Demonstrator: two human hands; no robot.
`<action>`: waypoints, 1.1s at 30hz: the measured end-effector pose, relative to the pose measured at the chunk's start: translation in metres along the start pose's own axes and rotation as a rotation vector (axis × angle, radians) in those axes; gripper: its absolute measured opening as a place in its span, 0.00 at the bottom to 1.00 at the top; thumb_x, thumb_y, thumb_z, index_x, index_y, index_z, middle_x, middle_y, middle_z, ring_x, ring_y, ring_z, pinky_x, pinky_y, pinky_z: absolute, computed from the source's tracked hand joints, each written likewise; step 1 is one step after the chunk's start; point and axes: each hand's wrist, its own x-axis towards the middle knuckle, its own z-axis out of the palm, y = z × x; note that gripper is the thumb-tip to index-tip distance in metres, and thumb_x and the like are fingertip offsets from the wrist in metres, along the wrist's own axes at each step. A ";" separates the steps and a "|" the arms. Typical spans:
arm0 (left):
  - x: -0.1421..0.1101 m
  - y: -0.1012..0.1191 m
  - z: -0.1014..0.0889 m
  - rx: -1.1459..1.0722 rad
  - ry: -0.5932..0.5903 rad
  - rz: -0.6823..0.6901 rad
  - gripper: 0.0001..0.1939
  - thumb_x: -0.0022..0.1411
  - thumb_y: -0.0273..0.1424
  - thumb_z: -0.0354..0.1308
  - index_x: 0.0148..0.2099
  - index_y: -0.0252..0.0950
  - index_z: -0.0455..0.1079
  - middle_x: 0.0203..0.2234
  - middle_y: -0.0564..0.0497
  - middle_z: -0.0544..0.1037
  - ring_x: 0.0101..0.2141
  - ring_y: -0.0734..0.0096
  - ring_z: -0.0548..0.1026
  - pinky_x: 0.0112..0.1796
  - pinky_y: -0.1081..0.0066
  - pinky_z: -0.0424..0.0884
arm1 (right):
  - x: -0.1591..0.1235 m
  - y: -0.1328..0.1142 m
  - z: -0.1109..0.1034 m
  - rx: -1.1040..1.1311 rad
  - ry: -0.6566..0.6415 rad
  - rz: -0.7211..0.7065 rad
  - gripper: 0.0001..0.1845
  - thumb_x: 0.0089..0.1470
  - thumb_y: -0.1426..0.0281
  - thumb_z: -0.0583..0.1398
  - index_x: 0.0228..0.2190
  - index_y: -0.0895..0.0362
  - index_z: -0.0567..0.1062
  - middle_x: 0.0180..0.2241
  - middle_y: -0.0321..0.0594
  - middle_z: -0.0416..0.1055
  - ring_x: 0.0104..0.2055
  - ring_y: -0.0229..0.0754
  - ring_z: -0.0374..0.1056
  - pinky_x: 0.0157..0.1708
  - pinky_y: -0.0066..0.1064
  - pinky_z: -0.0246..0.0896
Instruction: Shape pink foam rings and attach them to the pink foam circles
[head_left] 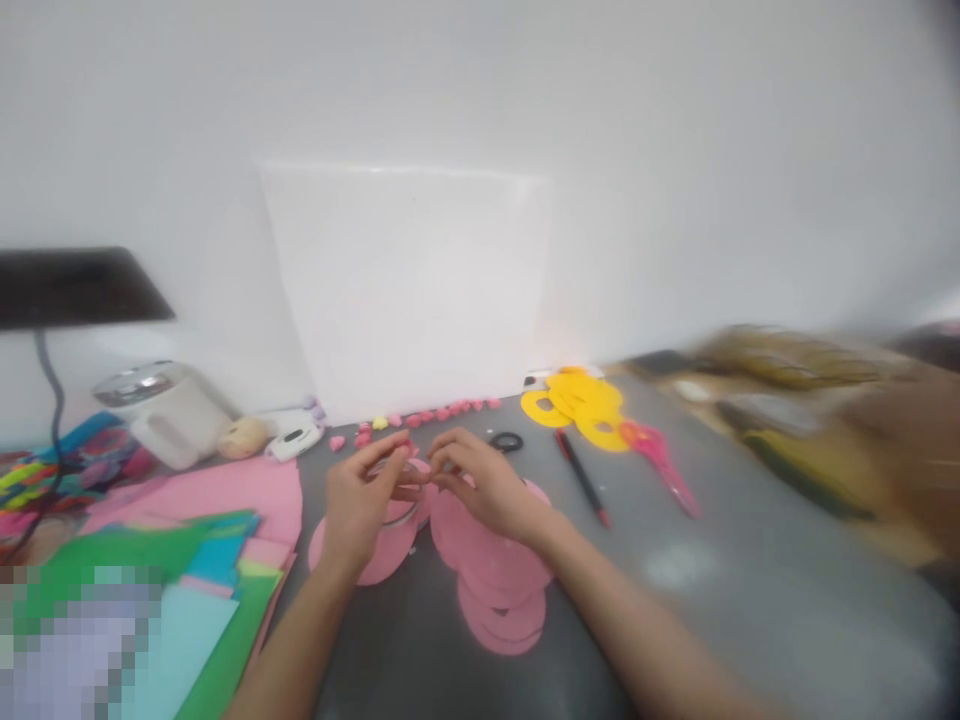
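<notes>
My left hand (367, 495) and my right hand (480, 480) meet over the grey table (712, 580), fingertips pinched together on a small pink piece (415, 478) that is too blurred to name. Under and around them lie several pink paper circles (495, 590), overlapping in a heap. A row of small pink and yellow bits (420, 418) runs along the foot of the white board (405, 290) behind.
Yellow paper rings (581, 402), pink scissors (664, 462), a red-tipped black pen (583, 480) and a black ring (507, 441) lie to the right. Coloured paper sheets (187, 560) cover the left side, with a white pot (161, 410) behind. Blurred brown clutter (795, 400) fills the far right.
</notes>
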 end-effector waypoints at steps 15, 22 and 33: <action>-0.013 -0.001 0.014 0.133 0.054 0.160 0.12 0.48 0.32 0.65 0.37 0.37 0.78 0.33 0.49 0.82 0.32 0.61 0.79 0.38 0.67 0.75 | 0.005 -0.018 0.007 0.827 0.152 0.456 0.12 0.44 0.62 0.63 0.24 0.58 0.74 0.37 0.42 0.71 0.36 0.39 0.67 0.38 0.32 0.63; -0.012 -0.014 0.016 0.008 0.028 0.058 0.17 0.49 0.36 0.64 0.42 0.36 0.77 0.37 0.48 0.81 0.37 0.59 0.79 0.42 0.64 0.75 | 0.005 -0.018 0.009 0.859 0.275 0.550 0.12 0.38 0.62 0.66 0.21 0.59 0.76 0.33 0.44 0.73 0.41 0.46 0.67 0.42 0.36 0.61; -0.013 -0.015 0.020 -0.122 0.130 -0.028 0.18 0.49 0.34 0.65 0.44 0.35 0.76 0.35 0.47 0.82 0.36 0.62 0.79 0.42 0.65 0.74 | 0.005 -0.027 0.013 0.819 0.330 0.577 0.08 0.39 0.66 0.66 0.19 0.58 0.76 0.34 0.43 0.75 0.46 0.48 0.66 0.47 0.37 0.57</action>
